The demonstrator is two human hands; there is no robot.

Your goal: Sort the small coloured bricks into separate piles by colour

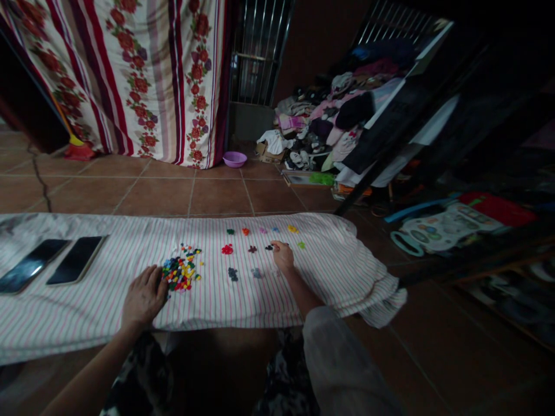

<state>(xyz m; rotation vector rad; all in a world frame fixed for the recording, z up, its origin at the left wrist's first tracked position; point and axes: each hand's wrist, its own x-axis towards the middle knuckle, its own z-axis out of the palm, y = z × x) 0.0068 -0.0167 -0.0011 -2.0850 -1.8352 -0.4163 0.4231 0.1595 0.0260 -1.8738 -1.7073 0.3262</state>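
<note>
A heap of small multicoloured plastic pieces (181,270) lies on a striped cloth (108,312). Flat on the cloth, my left hand (145,293) rests against the heap's left side, fingers stretched out. My right hand (282,256) is over the sorted groups, thumb and fingertips pinched beside the black pieces (269,248); whatever is between them is too small to make out. Around it sit little single-colour groups: red pieces (227,249), brown pieces (252,249), orange pieces (245,231), yellow pieces (293,229), light green pieces (302,245), dark grey pieces (233,274) and light grey pieces (256,273).
Two phones (77,261) lie at the cloth's left. Beyond the tiled floor (165,188) hang a floral curtain (143,81) and, nearby, a purple basin (235,159). Clothes (321,118) are piled at the back right, with a toy panel (437,228) at the right.
</note>
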